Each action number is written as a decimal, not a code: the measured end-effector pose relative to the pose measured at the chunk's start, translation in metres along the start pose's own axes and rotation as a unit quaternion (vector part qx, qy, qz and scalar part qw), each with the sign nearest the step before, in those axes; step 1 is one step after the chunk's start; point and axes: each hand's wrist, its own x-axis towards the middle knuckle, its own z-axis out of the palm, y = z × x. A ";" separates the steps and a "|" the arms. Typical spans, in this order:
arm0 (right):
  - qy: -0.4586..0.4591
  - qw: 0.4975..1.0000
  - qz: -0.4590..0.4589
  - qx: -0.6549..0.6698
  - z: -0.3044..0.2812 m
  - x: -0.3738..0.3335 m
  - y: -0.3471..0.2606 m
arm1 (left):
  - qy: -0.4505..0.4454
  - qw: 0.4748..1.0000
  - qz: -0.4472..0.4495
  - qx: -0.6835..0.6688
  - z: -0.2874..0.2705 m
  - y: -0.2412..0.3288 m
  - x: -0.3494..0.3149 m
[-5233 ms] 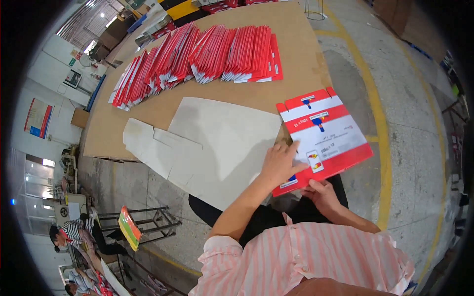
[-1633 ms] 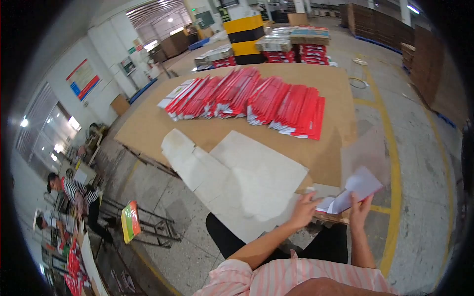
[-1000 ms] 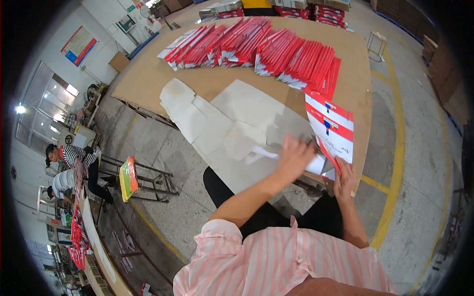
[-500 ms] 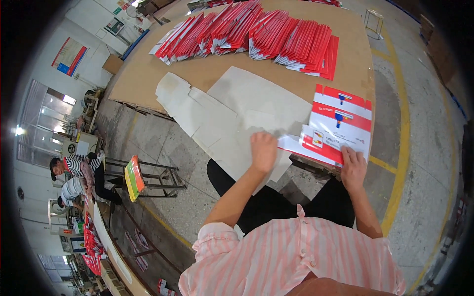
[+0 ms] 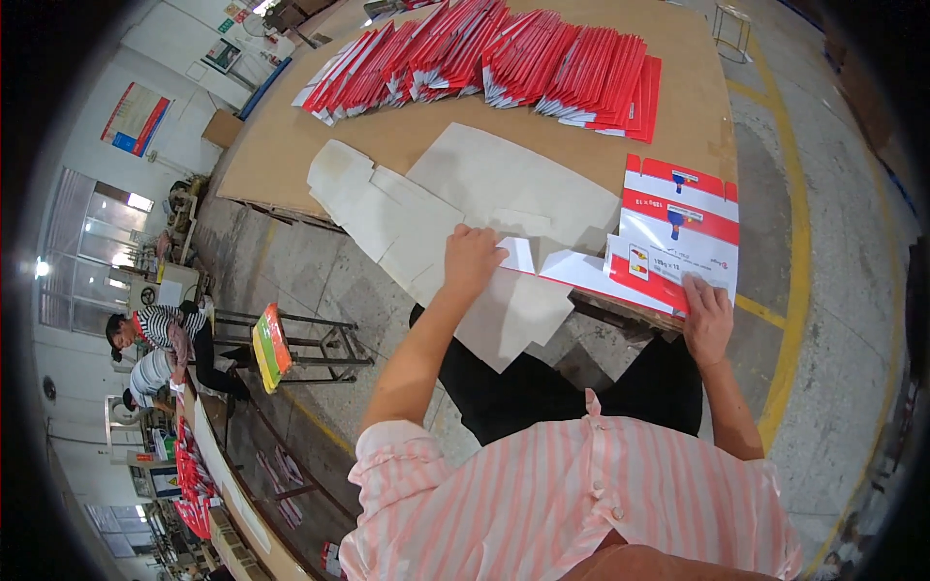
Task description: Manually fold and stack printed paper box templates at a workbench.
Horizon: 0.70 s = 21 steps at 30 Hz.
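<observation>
My left hand (image 5: 472, 259) is closed on the left end of a carton blank (image 5: 599, 276). Its white flaps show between that hand and the red-and-white printed carton blanks (image 5: 683, 232), and its near edge is red. At the table's right front corner, the printed blanks lie overlapping, so I cannot tell how many there are. My right hand (image 5: 708, 312) grips their near right edge with its fingers on top; the thumb is partly hidden. Under the left hand, large grey-white cardboard sheets (image 5: 513, 179) overhang the table's front edge.
A long row of leaning red-and-white folded cartons (image 5: 494, 63) covers the back of the brown tabletop (image 5: 262, 160). To the left stands a dark metal frame stool (image 5: 320, 349) with a colourful packet (image 5: 270, 349). Two people (image 5: 174, 339) work farther left; a small wire stand (image 5: 732, 32) is at back right.
My left hand has moved left and slightly up, taking the end of the carton blank with it, so more white flap shows. My right hand stays at the printed blanks' edge.
</observation>
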 end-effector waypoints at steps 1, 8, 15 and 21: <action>-0.006 1.000 0.006 0.006 0.002 0.000 -0.001 | 0.001 1.000 0.002 0.000 0.011 0.001 0.000; 0.005 0.999 0.046 0.027 0.000 -0.002 -0.001 | -0.046 0.886 -0.247 -0.390 0.039 0.027 -0.028; -0.041 0.997 0.037 0.059 -0.014 0.005 0.003 | 0.176 0.840 -0.213 -0.467 0.046 0.052 -0.024; -0.158 0.987 -0.011 0.013 -0.028 0.014 -0.002 | 0.096 0.965 0.220 -0.105 0.020 0.093 -0.034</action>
